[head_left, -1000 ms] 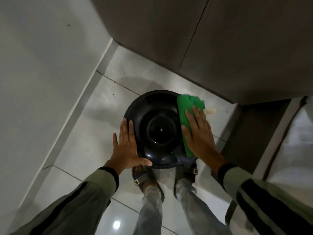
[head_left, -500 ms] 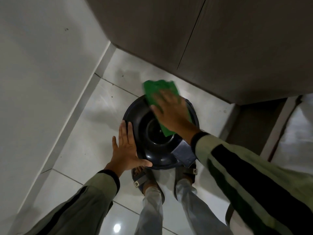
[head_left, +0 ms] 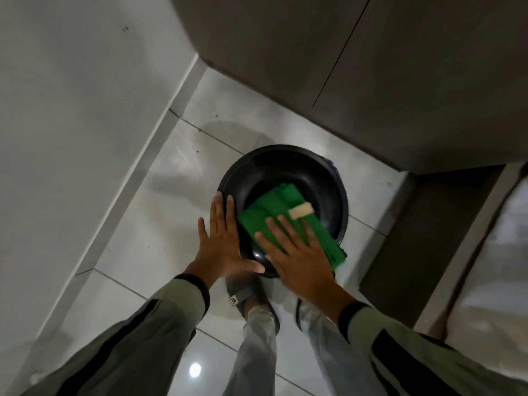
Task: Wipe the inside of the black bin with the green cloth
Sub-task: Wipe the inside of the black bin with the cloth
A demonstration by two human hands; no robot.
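Observation:
The round black bin (head_left: 285, 162) stands on the tiled floor in front of my feet, seen from above. A folded green cloth (head_left: 267, 208) with a pale tag lies over the bin's near right part, one end hanging past the rim. My right hand (head_left: 297, 254) presses flat on the cloth, fingers spread. My left hand (head_left: 221, 244) rests flat against the bin's left outer rim, thumb along its near edge.
A white wall with a skirting board (head_left: 134, 181) runs along the left. Grey cabinet doors (head_left: 357, 67) stand behind the bin. A dark cabinet side (head_left: 423, 238) is close on the right. My feet in sandals (head_left: 243, 298) are just below the bin.
My right hand has swept the green cloth from the bin's right side, over the far rim, to the near right part. My left hand stays on the left rim.

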